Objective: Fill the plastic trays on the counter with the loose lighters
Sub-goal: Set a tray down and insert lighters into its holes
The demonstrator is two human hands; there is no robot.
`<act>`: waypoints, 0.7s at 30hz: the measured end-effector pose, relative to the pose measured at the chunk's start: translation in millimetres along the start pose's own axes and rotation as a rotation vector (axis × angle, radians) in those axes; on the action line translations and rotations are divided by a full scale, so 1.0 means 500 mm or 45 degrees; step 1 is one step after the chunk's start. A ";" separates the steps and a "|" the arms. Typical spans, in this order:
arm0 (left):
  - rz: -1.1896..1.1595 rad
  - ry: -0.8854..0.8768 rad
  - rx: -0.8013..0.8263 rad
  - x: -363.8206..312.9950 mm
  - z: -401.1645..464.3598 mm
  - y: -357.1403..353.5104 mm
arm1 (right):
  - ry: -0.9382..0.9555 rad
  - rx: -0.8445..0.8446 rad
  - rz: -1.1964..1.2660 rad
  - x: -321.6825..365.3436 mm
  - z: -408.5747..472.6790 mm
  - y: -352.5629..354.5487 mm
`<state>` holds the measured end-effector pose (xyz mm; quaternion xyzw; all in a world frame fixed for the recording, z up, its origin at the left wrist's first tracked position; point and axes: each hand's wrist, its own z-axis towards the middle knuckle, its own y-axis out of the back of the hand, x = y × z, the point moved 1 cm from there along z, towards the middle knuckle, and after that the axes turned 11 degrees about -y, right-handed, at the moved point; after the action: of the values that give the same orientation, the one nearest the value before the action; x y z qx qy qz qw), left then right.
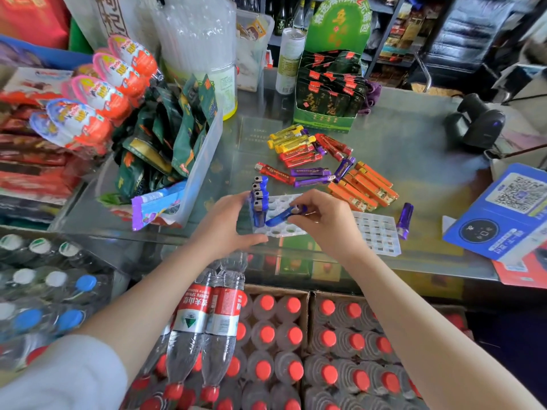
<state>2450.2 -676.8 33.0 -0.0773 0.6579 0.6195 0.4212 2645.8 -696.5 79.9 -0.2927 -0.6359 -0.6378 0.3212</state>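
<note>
A white plastic tray (281, 230) with round holes lies on the glass counter (414, 173) in front of me. Several blue lighters (260, 199) stand upright in its left column. My left hand (228, 224) grips the tray's left edge, thumb along its near side. My right hand (322, 217) pinches a blue lighter (281, 216), tilted low over the tray's holes. A second, empty tray (377, 233) lies to the right. Loose lighters lie beyond: yellow (290, 139), red (305, 155), purple (313, 176) and orange (367, 187). One purple lighter (405, 220) lies alone at the right.
A clear bin of green snack packets (165, 143) stands at the left, a green display box (328, 93) behind the lighters. A black barcode scanner (479, 122) and a blue QR stand (503, 211) sit at the right. Cases of bottled water (266, 344) fill the floor below.
</note>
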 end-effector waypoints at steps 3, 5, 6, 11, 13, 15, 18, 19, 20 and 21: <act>0.002 -0.003 -0.003 0.002 -0.001 -0.003 | 0.134 0.035 -0.073 0.015 -0.004 -0.007; -0.001 0.012 -0.010 0.007 -0.001 -0.006 | 0.168 0.028 -0.083 0.022 -0.007 -0.007; -0.004 0.034 -0.004 0.010 0.000 -0.008 | 0.176 0.026 -0.076 0.024 -0.009 -0.007; -0.056 0.005 0.047 0.017 0.000 -0.006 | 0.179 0.078 -0.100 0.029 -0.008 -0.022; -0.081 0.000 0.053 0.018 -0.003 -0.005 | 0.183 0.096 -0.119 0.035 -0.004 -0.028; -0.076 -0.005 0.045 0.025 0.001 -0.006 | 0.182 0.105 -0.140 0.041 -0.002 -0.038; -0.097 -0.004 0.057 0.035 0.011 -0.011 | 0.098 0.091 -0.081 0.044 -0.001 -0.059; -0.112 -0.003 0.059 0.037 0.012 -0.012 | 0.059 0.081 -0.047 0.043 0.001 -0.064; -0.120 -0.006 0.054 0.038 0.014 -0.013 | 0.030 0.068 -0.026 0.042 0.004 -0.068; -0.115 -0.020 0.046 0.038 0.015 -0.013 | 0.017 0.054 -0.022 0.042 0.006 -0.070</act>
<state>2445.7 -663.9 16.9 -0.0945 0.6613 0.5884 0.4555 2605.5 -695.0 74.6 -0.2763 -0.6497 -0.6287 0.3261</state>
